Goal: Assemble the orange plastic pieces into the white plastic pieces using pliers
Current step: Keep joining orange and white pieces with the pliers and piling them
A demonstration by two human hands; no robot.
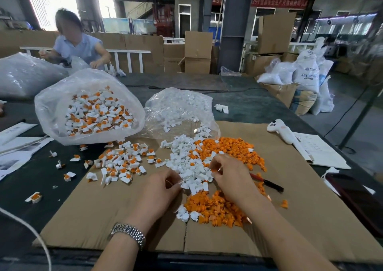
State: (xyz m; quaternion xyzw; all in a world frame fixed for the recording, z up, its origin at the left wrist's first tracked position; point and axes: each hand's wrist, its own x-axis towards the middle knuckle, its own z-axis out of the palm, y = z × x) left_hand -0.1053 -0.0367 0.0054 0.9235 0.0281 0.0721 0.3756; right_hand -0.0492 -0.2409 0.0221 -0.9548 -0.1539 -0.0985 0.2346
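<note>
A heap of loose white pieces (186,158) lies mid-cardboard. One pile of orange pieces (230,148) sits behind it and another (215,208) in front. My left hand (163,190), a metal watch on its wrist, has curled fingers pinching a white piece at the heap's near edge. My right hand (230,177) hovers over the heap, its fingertips pinching a small plastic piece. The pliers (267,182), with red and black handles, lie on the cardboard just right of my right hand; neither hand holds them.
Assembled white-and-orange pieces (124,163) are scattered to the left, below an open bag (97,113) of them. A clear bag of white pieces (180,109) lies behind. A white controller (279,128) and a notebook (319,148) sit right. A person (78,45) works far left.
</note>
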